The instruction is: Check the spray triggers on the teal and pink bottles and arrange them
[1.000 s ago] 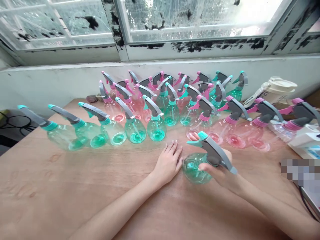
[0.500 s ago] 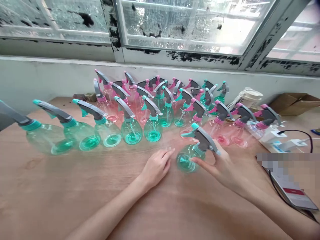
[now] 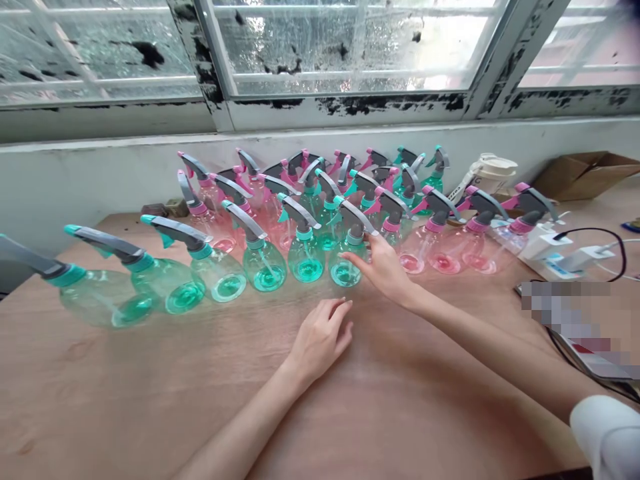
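My right hand (image 3: 383, 265) is around a clear green spray bottle (image 3: 344, 267) with a grey and teal trigger head. The thumb lies across its front and the other fingers are at its right side, partly hidden. This bottle stands upright at the right end of the green part of the front row, beside another green spray bottle (image 3: 306, 259). Just to its right is a pink spray bottle (image 3: 413, 257). My left hand (image 3: 320, 340) rests on the wooden table in front of the row, fingers loosely stretched out and holding nothing.
Several pink and green spray bottles crowd behind the front row. To the right are a white cup (image 3: 493, 175), an open cardboard box (image 3: 583, 177), a power strip with plugs (image 3: 555, 257) and a phone-like device (image 3: 607, 363). A window (image 3: 350, 47) lies behind.
My right hand has carried the green spray bottle away from me and leftward, into the front row. My left hand stays on the table. The view has shifted slightly.
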The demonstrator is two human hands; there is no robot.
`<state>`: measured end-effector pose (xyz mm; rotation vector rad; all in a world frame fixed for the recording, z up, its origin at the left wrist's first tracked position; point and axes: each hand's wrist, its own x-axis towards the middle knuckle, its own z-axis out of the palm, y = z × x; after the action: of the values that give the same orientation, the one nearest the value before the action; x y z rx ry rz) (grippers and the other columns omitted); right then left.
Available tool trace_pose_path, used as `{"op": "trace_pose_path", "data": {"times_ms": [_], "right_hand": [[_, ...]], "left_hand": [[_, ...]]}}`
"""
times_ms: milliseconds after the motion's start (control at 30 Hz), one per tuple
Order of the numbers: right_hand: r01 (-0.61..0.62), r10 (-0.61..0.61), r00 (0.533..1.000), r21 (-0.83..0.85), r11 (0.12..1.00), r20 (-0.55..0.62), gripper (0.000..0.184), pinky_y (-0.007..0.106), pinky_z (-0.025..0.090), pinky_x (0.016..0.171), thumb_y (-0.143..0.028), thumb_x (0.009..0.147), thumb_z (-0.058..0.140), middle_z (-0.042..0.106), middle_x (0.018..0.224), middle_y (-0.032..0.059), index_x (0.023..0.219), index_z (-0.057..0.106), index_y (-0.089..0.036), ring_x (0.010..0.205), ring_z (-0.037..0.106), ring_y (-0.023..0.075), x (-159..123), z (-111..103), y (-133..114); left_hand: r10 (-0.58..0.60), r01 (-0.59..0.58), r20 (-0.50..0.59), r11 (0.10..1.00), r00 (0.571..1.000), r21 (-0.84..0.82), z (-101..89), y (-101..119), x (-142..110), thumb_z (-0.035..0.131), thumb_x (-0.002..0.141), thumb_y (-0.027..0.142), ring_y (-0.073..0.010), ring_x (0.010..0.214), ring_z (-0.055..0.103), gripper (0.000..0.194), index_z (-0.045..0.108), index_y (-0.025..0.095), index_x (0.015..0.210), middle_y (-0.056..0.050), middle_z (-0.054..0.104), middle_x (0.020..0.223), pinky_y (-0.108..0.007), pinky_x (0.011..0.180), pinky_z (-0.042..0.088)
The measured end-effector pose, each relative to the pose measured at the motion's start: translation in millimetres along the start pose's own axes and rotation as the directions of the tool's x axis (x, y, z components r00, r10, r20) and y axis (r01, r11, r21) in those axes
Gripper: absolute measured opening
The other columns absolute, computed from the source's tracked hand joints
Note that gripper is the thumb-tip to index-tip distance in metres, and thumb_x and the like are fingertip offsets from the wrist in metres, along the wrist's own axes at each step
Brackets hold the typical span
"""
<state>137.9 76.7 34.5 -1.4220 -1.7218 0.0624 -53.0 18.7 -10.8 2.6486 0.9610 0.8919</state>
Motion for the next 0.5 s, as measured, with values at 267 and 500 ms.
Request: {"op": "trace_pose_path", "data": {"times_ms": [267,500], "right_hand": [[-0.001,0.001,1.0,-0.03,1.0,-0.002,0.045,0.052,0.048,0.089,-0.046,0.09,0.058,0.065,0.107,0.0188,0.119,0.057,-0.012,0.103,0.062,0.0356,15,10,-2],[0.015,-0.016,0.998,-0.023,1.0,-0.06,0.055,0.052,0.048,0.095,-0.04,0.086,0.067,0.061,0.122,0.021,0.129,0.049,-0.012,0.117,0.057,0.0347,7,1,-9]], "left_hand": [[-0.017,0.015,0.059,0.999,0.998,0.041,-0.5,1,2,0.053,0.089,0.015,-0.0278,0.114,0.06,0.038,0.051,0.018,0.127,-0.014,0.061,0.123,-0.044,0.094,0.053],[-0.051,0.038,0.126,0.993,0.991,0.108,0.1,-1,3,0.06,0.087,0.024,-0.0315,0.125,0.053,0.043,0.052,0.018,0.129,-0.016,0.056,0.134,-0.05,0.102,0.047]]}}
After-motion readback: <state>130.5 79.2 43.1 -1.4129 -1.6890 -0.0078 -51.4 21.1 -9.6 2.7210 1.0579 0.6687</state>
